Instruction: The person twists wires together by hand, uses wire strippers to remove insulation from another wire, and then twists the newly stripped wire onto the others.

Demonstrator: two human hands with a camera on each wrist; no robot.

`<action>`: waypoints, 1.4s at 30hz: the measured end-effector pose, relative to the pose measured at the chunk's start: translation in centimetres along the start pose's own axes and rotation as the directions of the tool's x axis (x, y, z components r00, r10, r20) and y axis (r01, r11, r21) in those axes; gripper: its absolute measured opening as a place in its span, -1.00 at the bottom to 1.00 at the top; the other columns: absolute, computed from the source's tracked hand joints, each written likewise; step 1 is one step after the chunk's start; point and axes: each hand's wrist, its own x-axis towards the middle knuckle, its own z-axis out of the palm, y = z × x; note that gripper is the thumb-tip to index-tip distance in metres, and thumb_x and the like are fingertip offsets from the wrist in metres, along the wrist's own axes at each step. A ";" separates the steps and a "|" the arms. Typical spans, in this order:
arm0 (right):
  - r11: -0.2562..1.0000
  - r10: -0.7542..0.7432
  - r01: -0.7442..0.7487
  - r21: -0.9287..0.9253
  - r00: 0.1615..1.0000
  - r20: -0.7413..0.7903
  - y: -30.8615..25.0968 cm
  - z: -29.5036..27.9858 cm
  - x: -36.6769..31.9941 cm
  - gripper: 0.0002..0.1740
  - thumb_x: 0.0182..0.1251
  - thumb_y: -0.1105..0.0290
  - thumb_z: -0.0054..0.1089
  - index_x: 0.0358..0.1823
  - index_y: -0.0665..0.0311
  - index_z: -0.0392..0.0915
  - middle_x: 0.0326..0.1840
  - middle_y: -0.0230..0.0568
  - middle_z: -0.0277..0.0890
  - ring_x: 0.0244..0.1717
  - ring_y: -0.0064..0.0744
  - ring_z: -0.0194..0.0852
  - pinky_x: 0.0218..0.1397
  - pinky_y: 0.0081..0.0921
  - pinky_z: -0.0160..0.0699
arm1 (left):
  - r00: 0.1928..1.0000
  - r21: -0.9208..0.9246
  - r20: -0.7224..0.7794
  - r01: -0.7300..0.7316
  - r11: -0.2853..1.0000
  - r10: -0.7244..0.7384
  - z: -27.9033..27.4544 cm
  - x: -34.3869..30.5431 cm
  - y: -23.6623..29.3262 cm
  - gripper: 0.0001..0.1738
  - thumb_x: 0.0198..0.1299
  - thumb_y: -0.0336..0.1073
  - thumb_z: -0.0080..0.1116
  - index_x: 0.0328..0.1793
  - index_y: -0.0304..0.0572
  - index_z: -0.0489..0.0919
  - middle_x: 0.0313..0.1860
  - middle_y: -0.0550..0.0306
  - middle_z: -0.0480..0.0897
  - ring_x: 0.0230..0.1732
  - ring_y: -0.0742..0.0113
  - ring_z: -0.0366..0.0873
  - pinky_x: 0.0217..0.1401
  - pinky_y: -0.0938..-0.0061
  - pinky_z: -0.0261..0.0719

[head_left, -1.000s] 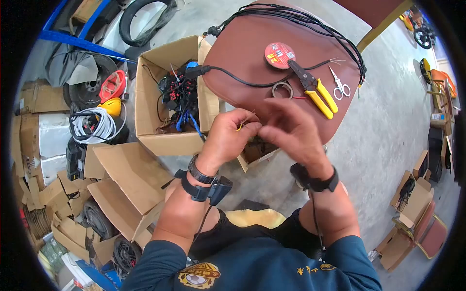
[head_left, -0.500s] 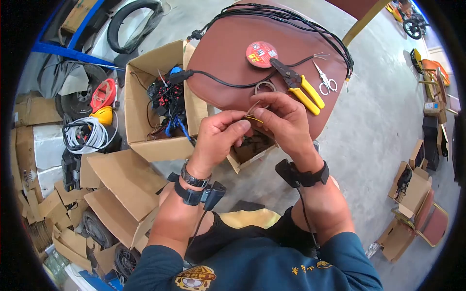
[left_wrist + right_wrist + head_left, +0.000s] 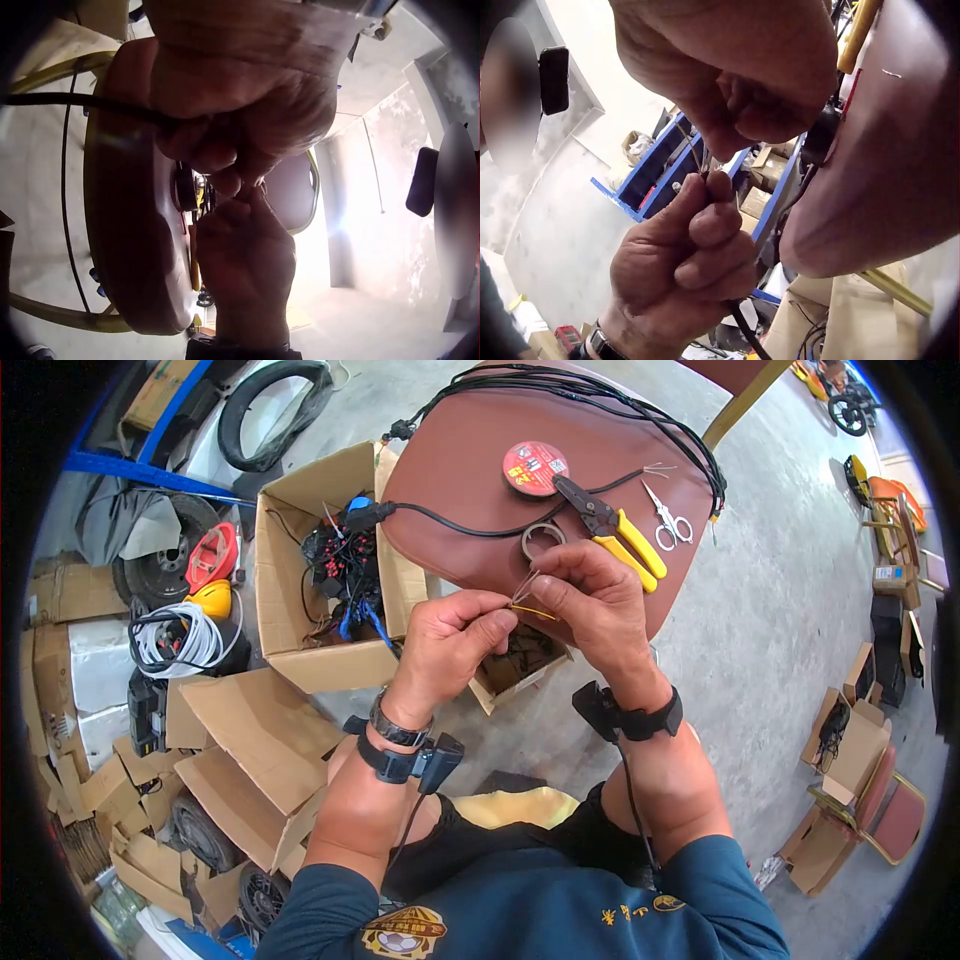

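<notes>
My left hand grips the end of a black cable between thumb and forefinger; the cable runs out below the curled fingers. Thin wires fan from that end: a yellow wire stands out to the side, and pale bare strands reach toward my right hand. The right thumb and forefinger pinch these strands close to the left fingertips. In the left wrist view the fingertips of both hands meet. On the brown chair seat just beyond lie yellow-handled wire strippers and a tape roll.
White-handled scissors, a red-labelled disc and a coiled black cable also lie on the seat. Left of it stands a cardboard box of wiring; a smaller box sits under the hands. Flattened cardboard lies at left.
A second ago my right hand was blurred, held off to the right of the left one. It has come in to the strands, and the yellow wire now sticks out freely. The head view has shifted slightly.
</notes>
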 end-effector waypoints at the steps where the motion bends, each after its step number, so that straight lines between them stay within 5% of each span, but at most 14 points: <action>1: 0.999 -0.026 0.026 -0.031 1.000 0.001 0.0 -0.1 0.0 -0.84 0.33 0.59 0.21 -0.08 0.40 0.55 -0.24 -0.29 0.63 -0.25 -0.61 0.59 -0.21 -0.64 0.60 | 1.000 0.005 0.003 -0.017 1.000 0.017 0.0 0.1 -0.2 -0.80 0.33 -0.35 0.23 0.00 -0.29 0.68 -0.47 0.28 0.63 -0.55 0.66 0.37 -0.53 0.72 0.29; 7: 0.994 0.074 -0.072 0.082 0.997 -0.024 -0.3 0.2 0.2 -0.83 0.32 0.59 0.21 -0.07 0.39 0.56 -0.25 -0.30 0.63 -0.29 -0.62 0.57 -0.23 -0.67 0.57 | 0.999 -0.095 0.026 0.029 0.995 -0.027 -0.1 0.1 -0.1 -0.80 0.34 -0.35 0.22 -0.01 -0.32 0.66 -0.46 0.29 0.61 -0.52 0.65 0.39 -0.52 0.73 0.29; 13: 0.996 -0.030 0.036 0.081 0.996 -0.081 -0.2 -1.6 1.0 -0.82 0.34 0.56 0.19 -0.05 0.37 0.59 -0.26 -0.34 0.62 -0.38 -0.71 0.47 -0.32 -0.72 0.47 | 0.998 -0.122 -0.001 0.061 0.991 -0.062 -0.6 -0.1 0.0 -0.80 0.36 -0.33 0.21 -0.03 -0.33 0.65 -0.47 0.28 0.60 -0.53 0.67 0.39 -0.53 0.75 0.25; 23: 0.940 0.296 -0.308 0.149 0.950 0.095 -1.9 -1.0 0.2 -0.71 0.32 0.55 0.09 0.06 0.39 0.57 -0.22 -0.32 0.62 -0.32 -0.67 0.48 -0.20 -0.68 0.50 | 0.991 -0.129 0.043 0.129 0.983 -0.124 -0.5 -0.1 0.0 -0.80 0.36 -0.32 0.18 -0.05 -0.31 0.66 -0.49 0.21 0.62 -0.61 0.65 0.34 -0.60 0.74 0.18; 26: 0.924 0.291 -0.324 0.202 0.941 0.174 -1.7 -1.3 0.3 -0.72 0.32 0.49 0.12 0.04 0.37 0.59 -0.23 -0.34 0.61 -0.31 -0.69 0.48 -0.21 -0.70 0.49 | 0.979 -0.063 0.085 0.190 0.980 -0.185 -0.7 -0.2 0.6 -0.79 0.36 -0.32 0.19 -0.02 -0.32 0.65 -0.48 0.23 0.62 -0.54 0.66 0.40 -0.54 0.74 0.26; 32: 0.938 0.314 -0.277 -0.209 0.933 0.176 -2.2 -1.1 0.3 -0.79 0.28 0.41 0.21 -0.15 0.37 0.67 -0.37 -0.41 0.57 -0.35 -0.68 0.46 -0.27 -0.67 0.44 | 0.982 0.036 0.082 0.167 0.985 -0.170 -0.4 -0.2 0.5 -0.80 0.34 -0.35 0.21 -0.08 -0.38 0.67 -0.48 0.25 0.62 -0.45 0.58 0.50 -0.41 0.65 0.42; 42: 0.937 0.301 -0.266 -0.229 0.944 0.135 -1.3 -1.2 0.2 -0.81 0.33 0.35 0.29 -0.21 0.36 0.67 -0.41 -0.47 0.56 -0.37 -0.73 0.44 -0.32 -0.66 0.43 | 0.999 0.149 0.043 0.023 0.989 -0.030 -0.8 -0.1 -0.5 -0.82 0.30 -0.39 0.25 -0.08 -0.40 0.67 -0.47 0.27 0.62 -0.42 0.59 0.49 -0.36 0.63 0.46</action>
